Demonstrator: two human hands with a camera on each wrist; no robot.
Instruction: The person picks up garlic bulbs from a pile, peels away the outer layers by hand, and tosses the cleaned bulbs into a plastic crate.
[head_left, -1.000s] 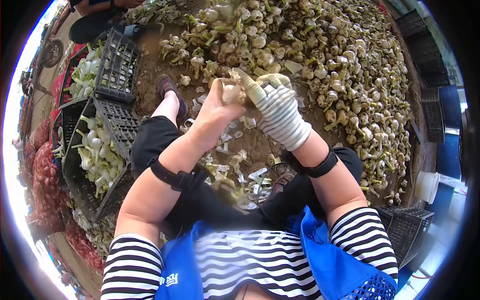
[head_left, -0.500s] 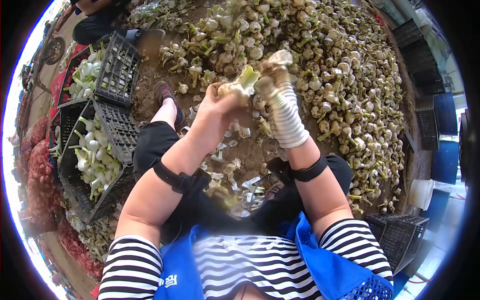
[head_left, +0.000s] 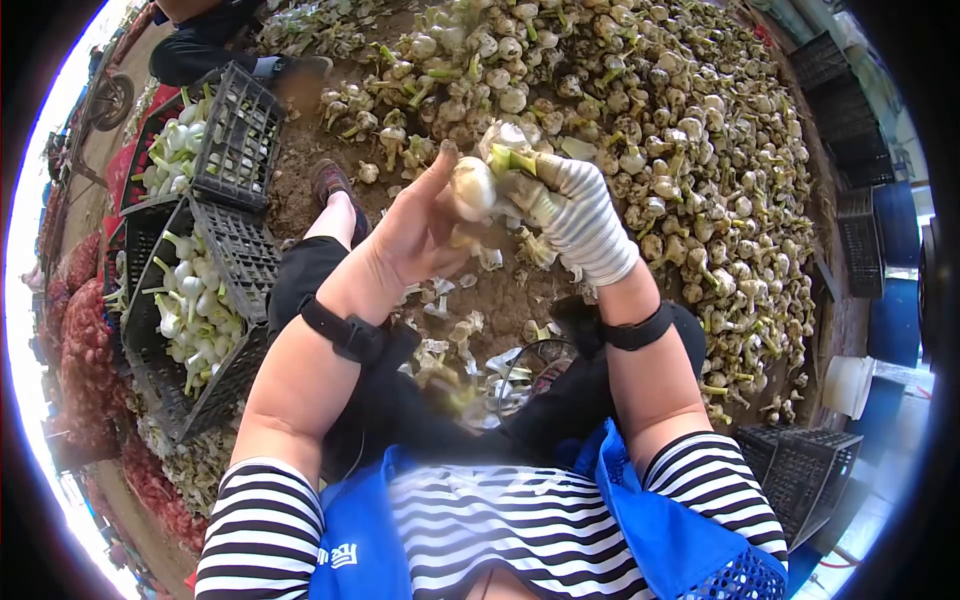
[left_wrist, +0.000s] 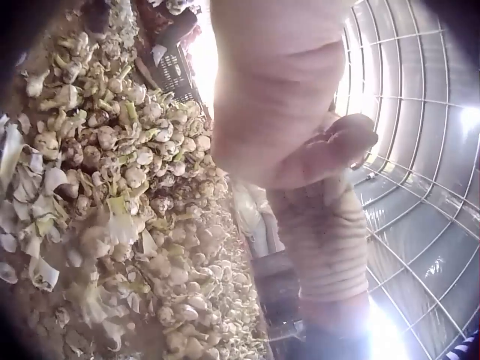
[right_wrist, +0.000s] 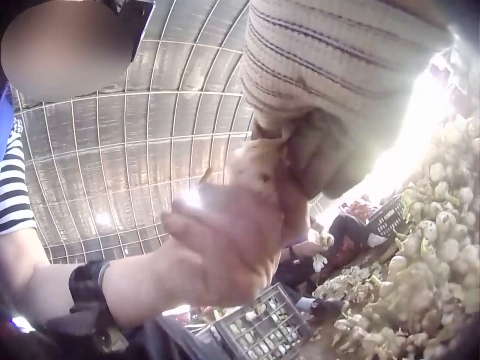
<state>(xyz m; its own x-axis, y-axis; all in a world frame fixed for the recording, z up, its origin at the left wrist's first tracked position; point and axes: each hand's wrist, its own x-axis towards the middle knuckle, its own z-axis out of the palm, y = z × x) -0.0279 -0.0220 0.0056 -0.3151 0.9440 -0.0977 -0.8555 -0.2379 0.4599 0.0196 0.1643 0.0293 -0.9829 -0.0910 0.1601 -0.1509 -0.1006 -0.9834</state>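
Note:
A garlic bulb [head_left: 473,188], white and smooth, is held in my bare left hand [head_left: 420,225], with the thumb up along its side. My right hand [head_left: 585,215] wears a striped knit glove with dirty fingertips. It pinches the green-yellow stem and leafy skin [head_left: 514,160] at the top of the bulb. The two hands meet in front of the body, above the littered ground. In the right wrist view the bare left hand [right_wrist: 229,236] lies right under the gloved fingers, which hide most of the bulb.
A large heap of unpeeled garlic [head_left: 690,180] spreads ahead and to the right. At left stand black crates [head_left: 238,250] of cleaned garlic [head_left: 195,310], beside red net sacks [head_left: 88,350]. Peeled skins [head_left: 465,335] litter the ground between the legs. Another person [head_left: 205,45] sits at the far left.
The right hand swung away up and forward, blurred, with loose husk, then came back to the bulb. The bulb now shows white and smooth in the left hand, turned upright.

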